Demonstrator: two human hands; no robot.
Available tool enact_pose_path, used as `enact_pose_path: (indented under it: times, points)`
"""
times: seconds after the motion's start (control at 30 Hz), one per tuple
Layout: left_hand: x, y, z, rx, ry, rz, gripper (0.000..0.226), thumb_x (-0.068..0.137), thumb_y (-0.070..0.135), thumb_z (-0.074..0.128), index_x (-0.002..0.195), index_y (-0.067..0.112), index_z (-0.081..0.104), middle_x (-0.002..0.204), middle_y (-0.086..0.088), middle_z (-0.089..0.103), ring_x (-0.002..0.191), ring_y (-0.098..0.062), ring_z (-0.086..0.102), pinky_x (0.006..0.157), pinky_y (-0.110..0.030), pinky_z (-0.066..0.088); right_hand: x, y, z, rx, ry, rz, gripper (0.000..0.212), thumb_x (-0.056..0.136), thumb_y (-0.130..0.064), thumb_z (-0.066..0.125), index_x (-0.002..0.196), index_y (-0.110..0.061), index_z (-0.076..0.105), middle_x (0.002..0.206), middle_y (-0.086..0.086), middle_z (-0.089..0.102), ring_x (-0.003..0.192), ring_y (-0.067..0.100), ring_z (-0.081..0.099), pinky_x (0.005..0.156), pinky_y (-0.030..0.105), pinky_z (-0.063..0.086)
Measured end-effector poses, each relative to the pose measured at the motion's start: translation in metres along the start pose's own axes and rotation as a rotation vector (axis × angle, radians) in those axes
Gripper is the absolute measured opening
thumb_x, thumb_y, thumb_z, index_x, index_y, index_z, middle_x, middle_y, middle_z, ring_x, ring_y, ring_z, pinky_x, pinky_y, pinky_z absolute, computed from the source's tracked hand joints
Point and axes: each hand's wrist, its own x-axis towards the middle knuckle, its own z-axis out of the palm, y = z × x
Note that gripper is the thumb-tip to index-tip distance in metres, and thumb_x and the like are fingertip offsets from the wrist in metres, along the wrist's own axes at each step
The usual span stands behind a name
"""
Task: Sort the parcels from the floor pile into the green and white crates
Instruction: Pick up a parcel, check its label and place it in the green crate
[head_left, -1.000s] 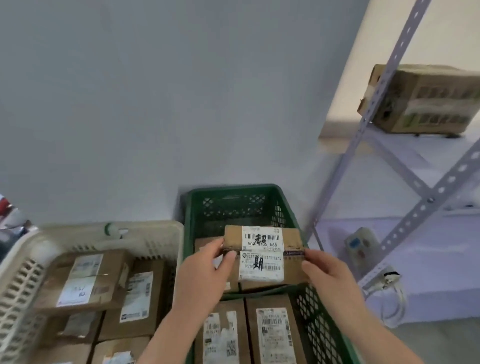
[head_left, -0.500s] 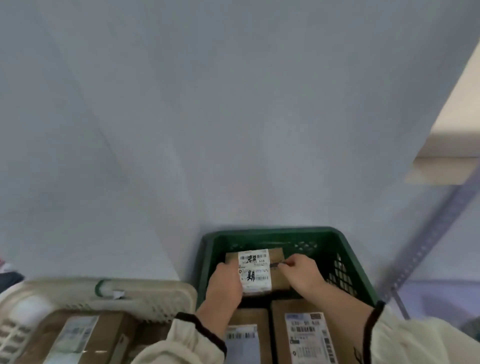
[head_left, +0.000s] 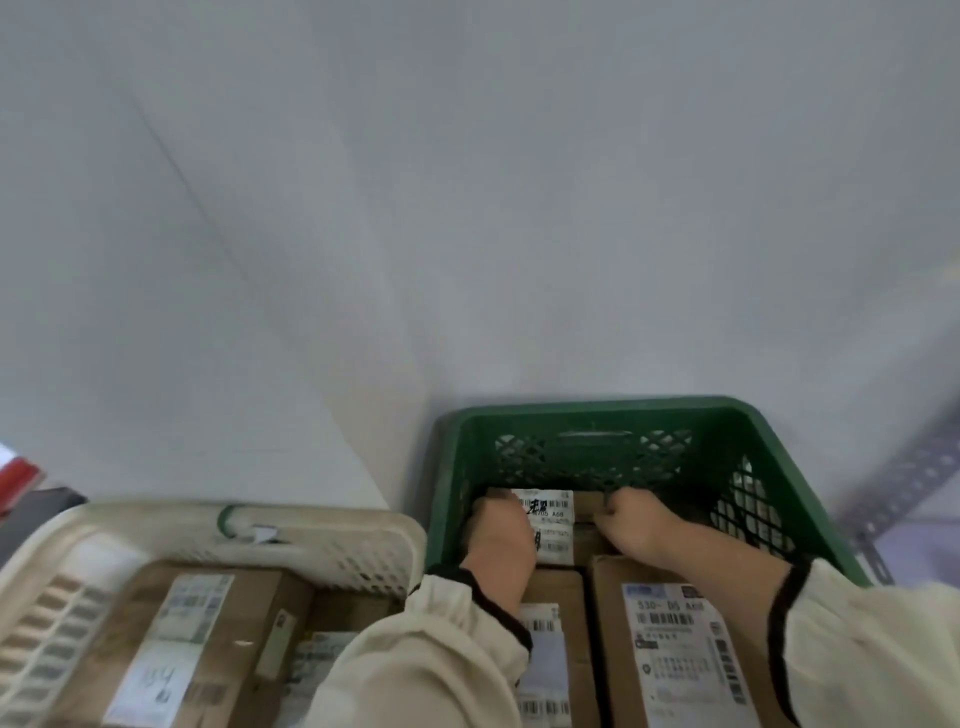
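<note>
A small brown parcel with a white barcode label lies at the far end inside the green crate. My left hand grips its left edge and my right hand grips its right edge. Two larger labelled parcels lie in the near half of the green crate, partly under my sleeves. The white crate stands to the left, holding several brown parcels.
A grey wall rises directly behind both crates. A perforated metal shelf post stands at the right edge. A red and dark object shows at the far left.
The parcel went from being held above the green crate down into its far end, both hands still on it. The camera has swung left, and the shelf with its box has left the view.
</note>
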Motion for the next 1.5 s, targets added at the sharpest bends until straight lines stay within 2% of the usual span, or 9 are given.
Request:
enact_pose_path:
  times: [0.1, 0.23, 0.33, 0.6, 0.77, 0.93, 1.2, 1.37, 1.5]
  points:
    - [-0.006, 0.001, -0.010, -0.008, 0.021, 0.019, 0.032, 0.097, 0.008, 0.039, 0.126, 0.001, 0.051, 0.128, -0.014, 0.054, 0.116, -0.026, 0.054, 0.082, -0.020, 0.046, -0.014, -0.006, -0.008, -0.106, 0.008, -0.036, 0.025, 0.096, -0.026, 0.046, 0.081, -0.011, 0.059, 0.083, 0.004, 0.060, 0.078, 0.018, 0.059, 0.066, 0.025, 0.046]
    - [-0.027, -0.005, -0.041, -0.079, 0.089, 0.097, 0.024, 0.095, 0.016, 0.049, 0.116, 0.007, 0.057, 0.119, -0.012, 0.058, 0.103, -0.023, 0.059, 0.086, -0.031, 0.049, -0.052, -0.019, -0.032, -0.130, 0.105, -0.114, 0.020, 0.096, -0.028, 0.046, 0.102, -0.014, 0.059, 0.104, 0.007, 0.063, 0.091, 0.017, 0.059, 0.071, 0.024, 0.046]
    - [-0.063, -0.008, -0.073, -0.135, 0.213, 0.204, 0.039, 0.097, 0.039, 0.043, 0.127, 0.016, 0.047, 0.116, -0.006, 0.057, 0.100, -0.021, 0.058, 0.083, -0.035, 0.050, -0.099, -0.033, -0.057, -0.085, 0.181, -0.235, 0.047, 0.094, -0.030, 0.051, 0.137, -0.011, 0.043, 0.132, 0.007, 0.054, 0.119, 0.020, 0.052, 0.098, 0.027, 0.041]
    - [-0.199, -0.031, -0.147, -0.194, 0.479, 0.372, 0.069, 0.090, 0.062, 0.034, 0.148, 0.033, 0.010, 0.136, 0.003, 0.049, 0.112, -0.014, 0.054, 0.085, -0.033, 0.051, -0.251, -0.065, -0.101, -0.076, 0.354, -0.396, 0.062, 0.094, -0.036, 0.052, 0.148, -0.021, 0.026, 0.148, -0.001, 0.038, 0.133, 0.014, 0.037, 0.109, 0.026, 0.028]
    - [-0.282, -0.078, -0.158, -0.114, 0.499, 0.368, 0.080, 0.076, 0.079, 0.011, 0.146, 0.044, -0.005, 0.154, 0.012, 0.019, 0.138, -0.012, 0.025, 0.106, -0.035, 0.034, -0.314, -0.067, -0.101, -0.277, 0.348, -0.440, 0.074, 0.089, -0.059, 0.044, 0.149, -0.039, 0.005, 0.157, -0.018, 0.003, 0.145, 0.009, 0.009, 0.116, 0.031, 0.016]
    - [-0.342, -0.115, -0.160, -0.399, 0.521, 0.247, 0.076, 0.079, 0.074, 0.035, 0.144, 0.052, 0.002, 0.156, 0.019, -0.005, 0.145, -0.017, 0.007, 0.111, -0.042, 0.027, -0.358, -0.092, -0.102, -0.262, 0.340, -0.548, 0.082, 0.084, -0.065, 0.046, 0.148, -0.042, -0.001, 0.156, -0.023, -0.005, 0.144, 0.008, 0.015, 0.113, 0.028, 0.026]
    - [-0.459, -0.134, -0.140, -0.463, 0.637, -0.031, 0.075, 0.078, 0.071, 0.042, 0.143, 0.050, 0.011, 0.156, 0.014, 0.012, 0.142, -0.015, 0.020, 0.111, -0.047, 0.032, -0.428, -0.124, -0.073, -0.302, 0.243, -0.837, 0.079, 0.084, -0.063, 0.049, 0.148, -0.039, 0.008, 0.156, -0.019, 0.010, 0.141, 0.008, 0.022, 0.112, 0.029, 0.026]
    - [-0.556, -0.159, -0.115, -0.514, 0.753, -0.274, 0.072, 0.081, 0.067, 0.045, 0.145, 0.044, 0.020, 0.154, 0.011, 0.021, 0.140, -0.013, 0.021, 0.112, -0.045, 0.029, -0.482, -0.172, -0.028, -0.306, 0.144, -1.124, 0.071, 0.084, -0.057, 0.055, 0.145, -0.036, 0.025, 0.148, -0.016, 0.033, 0.131, 0.007, 0.039, 0.106, 0.032, 0.041]
    - [-0.647, -0.187, -0.081, -0.550, 0.843, -0.520, 0.072, 0.084, 0.062, 0.049, 0.146, 0.038, 0.024, 0.154, 0.008, 0.024, 0.141, -0.014, 0.021, 0.113, -0.041, 0.028, -0.548, -0.212, 0.037, -0.328, -0.007, -1.347, 0.075, 0.083, -0.059, 0.054, 0.147, -0.035, 0.021, 0.152, -0.015, 0.027, 0.132, 0.009, 0.040, 0.104, 0.034, 0.043]
